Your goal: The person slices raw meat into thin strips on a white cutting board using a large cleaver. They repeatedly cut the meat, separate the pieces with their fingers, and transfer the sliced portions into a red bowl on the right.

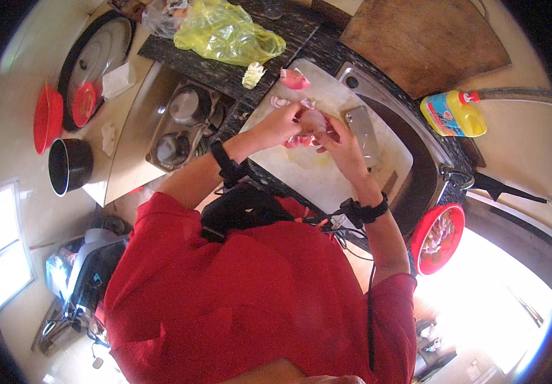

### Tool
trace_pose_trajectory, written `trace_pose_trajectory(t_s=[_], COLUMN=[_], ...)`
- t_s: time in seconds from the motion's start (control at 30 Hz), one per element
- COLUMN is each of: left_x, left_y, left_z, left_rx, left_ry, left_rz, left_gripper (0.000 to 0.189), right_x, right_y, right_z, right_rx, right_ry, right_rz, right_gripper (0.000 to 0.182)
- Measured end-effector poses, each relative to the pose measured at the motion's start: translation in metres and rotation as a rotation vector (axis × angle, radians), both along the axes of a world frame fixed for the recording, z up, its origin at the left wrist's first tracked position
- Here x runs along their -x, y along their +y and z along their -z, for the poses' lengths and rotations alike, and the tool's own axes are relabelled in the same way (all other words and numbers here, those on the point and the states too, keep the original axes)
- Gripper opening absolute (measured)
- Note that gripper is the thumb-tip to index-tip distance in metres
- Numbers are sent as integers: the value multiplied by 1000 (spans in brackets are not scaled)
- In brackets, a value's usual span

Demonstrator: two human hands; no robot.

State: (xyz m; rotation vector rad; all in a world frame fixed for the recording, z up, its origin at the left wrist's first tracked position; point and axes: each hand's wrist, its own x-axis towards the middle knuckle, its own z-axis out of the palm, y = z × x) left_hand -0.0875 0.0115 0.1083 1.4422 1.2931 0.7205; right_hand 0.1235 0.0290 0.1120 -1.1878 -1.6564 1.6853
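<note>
Both hands meet over a whitish cutting board point(276, 158). My left hand point(283, 126) and my right hand point(340, 141) hold a pale pinkish piece of food point(313, 122) between them, perhaps raw meat or onion. Reddish pieces point(300, 141) lie just beneath the fingers. Pale purple-white slices point(279, 102) rest beside my left hand, and a pink-red chunk point(295, 79) sits near the board's far edge. A cleaver point(363, 132) with a broad metal blade lies flat on the board, right of my right hand.
The board spans part of a steel sink point(422, 168). A red bowl of cut pieces point(438, 240) stands at right. Beyond are a yellow soap bottle point(453, 114), a yellow plastic bag point(230, 36) and a pale vegetable piece point(253, 75). Metal pots point(187, 105) sit in a recess at left.
</note>
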Motion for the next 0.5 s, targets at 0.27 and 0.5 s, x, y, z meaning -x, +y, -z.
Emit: trace_pose_trajectory(t_s=[0.27, 0.5], left_x=[-3, -11], left_y=[-5, -9], left_z=[-23, -28], left_rx=[108, 286], left_ry=[-497, -616], left_rz=[-92, -6], left_gripper=[26, 39], right_x=[-41, -35], right_y=[11, 6], right_z=[53, 18], right_rx=[179, 718], right_ry=[292, 716], right_rz=[46, 110], right_gripper=[32, 32])
